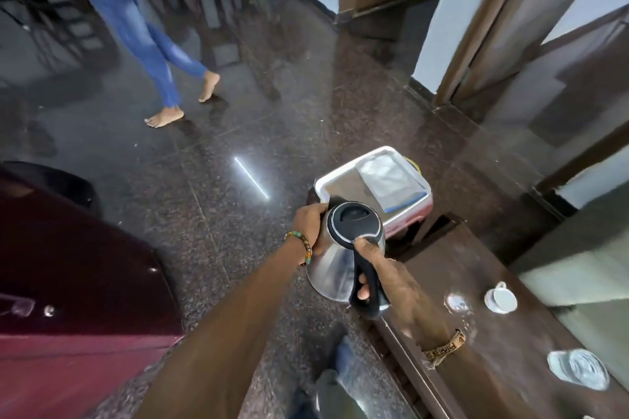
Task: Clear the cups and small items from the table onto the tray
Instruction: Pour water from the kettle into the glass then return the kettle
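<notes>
I hold a steel kettle point(332, 265) with a black lid in the air above the floor, just left of the dark wooden table point(483, 316). My right hand point(391, 286) grips its black handle. My left hand point(311, 226) curls round the kettle's body near the top. A white cup point(500, 298) lies on its side on the table, with a small clear item point(457, 303) to its left and a clear glass dish point(578, 369) nearer me. A white tray point(340, 185) holding a folded cloth sits on a stool beyond the kettle.
A person in blue jeans point(149, 44) walks barefoot across the dark polished floor at the upper left. A maroon sofa point(68, 282) fills the lower left. Dark chairs point(51, 10) stand at the far left, door frames point(476, 27) at the right.
</notes>
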A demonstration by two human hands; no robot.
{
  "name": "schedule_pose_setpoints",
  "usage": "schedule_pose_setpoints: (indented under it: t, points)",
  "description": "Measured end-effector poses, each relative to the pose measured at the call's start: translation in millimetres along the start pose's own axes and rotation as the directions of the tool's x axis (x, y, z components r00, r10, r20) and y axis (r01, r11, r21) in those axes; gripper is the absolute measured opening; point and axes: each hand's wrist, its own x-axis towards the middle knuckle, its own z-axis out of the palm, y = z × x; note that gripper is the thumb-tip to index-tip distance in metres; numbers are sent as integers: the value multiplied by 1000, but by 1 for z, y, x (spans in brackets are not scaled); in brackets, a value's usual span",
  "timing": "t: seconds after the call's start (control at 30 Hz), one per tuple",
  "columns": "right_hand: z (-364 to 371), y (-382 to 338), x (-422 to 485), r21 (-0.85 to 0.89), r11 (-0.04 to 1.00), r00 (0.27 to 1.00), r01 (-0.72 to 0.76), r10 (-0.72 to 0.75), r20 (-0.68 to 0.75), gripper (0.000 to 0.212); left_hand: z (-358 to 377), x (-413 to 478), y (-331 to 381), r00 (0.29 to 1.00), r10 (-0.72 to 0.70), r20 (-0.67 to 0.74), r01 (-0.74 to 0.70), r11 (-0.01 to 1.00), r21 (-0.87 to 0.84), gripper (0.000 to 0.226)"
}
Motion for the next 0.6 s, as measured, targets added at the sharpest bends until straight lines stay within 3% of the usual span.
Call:
schedule_pose_setpoints:
  t: [0.17,0.3,0.4,0.5,0.6]
  points:
    - [-5,-18,52,-76,997,1000,-1,-1,-26,80,7,57,9,998,-2,-69,1,1000,-8,24]
    - [-15,-35,91,-167,986,994,6,-23,-103,53,23,94,28,998,-34,-56,33,999,-24,27]
    - [-22,-50,122,-221,975,983,-18,-23,-182,50,37,121,47,995,-85,-50,79,991,-105,19]
    - [-22,-61,142,-355,934,961,-41,-60,-270,44,43,144,56,990,-134,-40,126,980,-152,29]
    - [-26,-66,181,-360,930,933,-72,-65,-354,41,58,186,66,982,-187,-13,182,968,-172,38]
